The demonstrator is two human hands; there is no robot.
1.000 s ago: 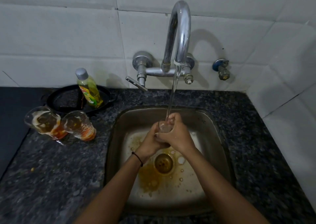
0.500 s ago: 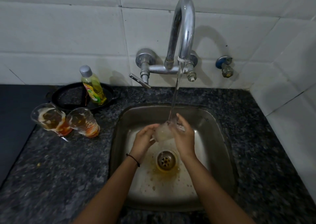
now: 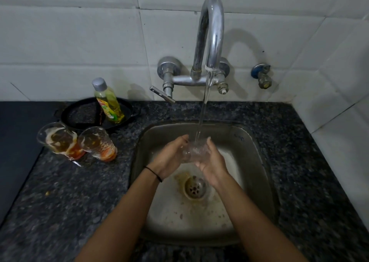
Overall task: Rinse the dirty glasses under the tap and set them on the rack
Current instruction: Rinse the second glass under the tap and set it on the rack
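Water [image 3: 203, 109] streams from the tap [image 3: 210, 31] straight into a clear glass [image 3: 194, 151], held over the sink [image 3: 257, 155] above the drain [image 3: 194, 187]. Left hand [image 3: 169, 159] and right hand [image 3: 211, 161] cup it from either side, each grip pressed around the glass, fingers curled on its wall. Over on the table [image 3: 60, 201], two dirty glasses [image 3: 60, 139] [image 3: 99, 143] stand side by side, touching, just beside a yellow soap bottle [image 3: 108, 101] in a black pan [image 3: 79, 113].
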